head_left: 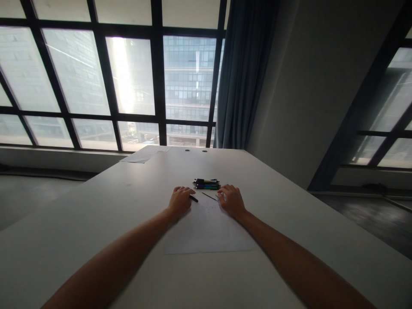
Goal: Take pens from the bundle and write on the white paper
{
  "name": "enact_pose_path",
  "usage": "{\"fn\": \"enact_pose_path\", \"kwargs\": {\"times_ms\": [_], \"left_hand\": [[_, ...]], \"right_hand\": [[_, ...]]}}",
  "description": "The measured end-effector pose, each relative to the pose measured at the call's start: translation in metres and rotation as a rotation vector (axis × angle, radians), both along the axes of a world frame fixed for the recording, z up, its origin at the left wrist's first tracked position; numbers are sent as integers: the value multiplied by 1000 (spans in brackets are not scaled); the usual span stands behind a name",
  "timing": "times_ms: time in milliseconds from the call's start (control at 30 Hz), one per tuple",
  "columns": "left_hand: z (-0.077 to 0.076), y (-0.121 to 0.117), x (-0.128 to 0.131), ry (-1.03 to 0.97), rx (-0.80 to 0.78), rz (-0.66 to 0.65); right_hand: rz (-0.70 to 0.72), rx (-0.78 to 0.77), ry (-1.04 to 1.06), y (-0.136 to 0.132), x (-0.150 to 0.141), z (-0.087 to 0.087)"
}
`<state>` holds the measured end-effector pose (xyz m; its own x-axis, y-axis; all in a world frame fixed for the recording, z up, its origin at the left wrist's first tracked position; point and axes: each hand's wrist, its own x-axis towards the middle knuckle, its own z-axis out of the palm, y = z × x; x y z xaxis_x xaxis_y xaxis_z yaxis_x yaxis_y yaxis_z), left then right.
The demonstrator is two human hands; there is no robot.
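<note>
A short black pen-like barrel [193, 198] sticks out from the fingers of my left hand [180, 201], which are closed around it. My right hand [231, 200] pinches the end of a thin dark rod [209, 196] that looks like a pen refill; its tip points left, toward the barrel. Both hands rest over the far part of a white sheet of paper [209, 240], where small dark marks or specks show between them. Just beyond the hands lies a bundle of several pens [206, 186], mostly black with some blue and green.
The long white table [135, 283] stretches away toward the windows. Papers [141, 155] lie at its far left corner, beside two dark round spots [204, 151] at the far end. A blue curtain [240, 86] hangs behind the table.
</note>
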<state>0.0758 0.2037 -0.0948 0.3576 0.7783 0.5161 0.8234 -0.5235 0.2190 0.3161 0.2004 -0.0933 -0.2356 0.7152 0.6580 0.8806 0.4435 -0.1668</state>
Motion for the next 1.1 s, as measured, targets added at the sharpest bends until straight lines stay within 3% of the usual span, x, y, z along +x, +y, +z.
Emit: {"fn": "enact_pose_path", "kwargs": {"times_ms": [600, 1100], "left_hand": [[-3, -6, 4, -10, -48, -105], [-2, -8, 5, 52, -23, -71]], "right_hand": [[18, -79, -133, -8, -7, 3], [-4, -118, -128, -7, -14, 1]]}}
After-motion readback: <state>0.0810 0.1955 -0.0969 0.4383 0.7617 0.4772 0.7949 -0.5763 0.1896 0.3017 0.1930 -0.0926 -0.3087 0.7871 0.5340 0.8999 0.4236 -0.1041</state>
